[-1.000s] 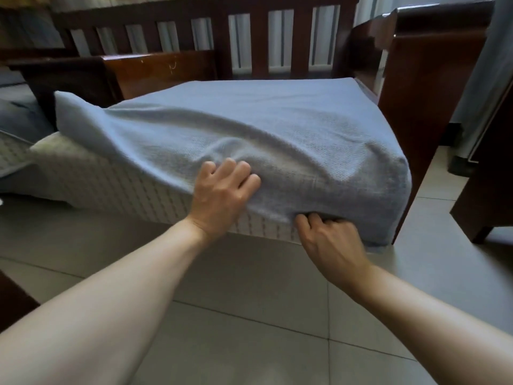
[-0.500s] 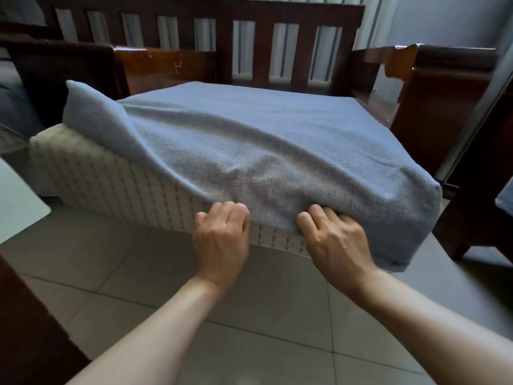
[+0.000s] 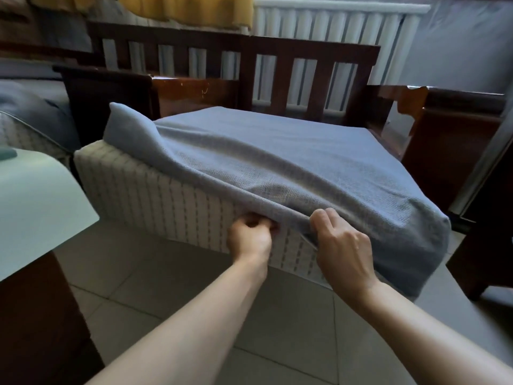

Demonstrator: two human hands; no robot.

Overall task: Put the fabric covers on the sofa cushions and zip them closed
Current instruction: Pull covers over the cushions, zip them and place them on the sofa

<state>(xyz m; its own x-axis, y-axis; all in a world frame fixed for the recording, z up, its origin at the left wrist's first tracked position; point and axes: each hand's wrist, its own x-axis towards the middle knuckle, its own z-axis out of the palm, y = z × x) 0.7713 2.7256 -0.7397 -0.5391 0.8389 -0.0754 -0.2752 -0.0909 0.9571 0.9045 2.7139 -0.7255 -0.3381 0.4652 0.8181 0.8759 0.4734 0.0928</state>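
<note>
Left hand (image 3: 251, 237): fingers curled, pinching cover (image 3: 277, 168) hem, 9 o'clock of right
Right hand (image 3: 342, 245): fingers curled over hem against cushion (image 3: 155, 195)

Your blue woven cover (image 3: 291, 162) is lying over the top and right end of the cushion (image 3: 155, 195), its near hem running slantwise and bunching at the far left corner. The cushion's cream, dash-striped front is showing, sitting in the sofa frame.

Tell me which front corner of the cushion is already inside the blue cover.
The right front corner; the left one shows bare striped cushion.
</note>
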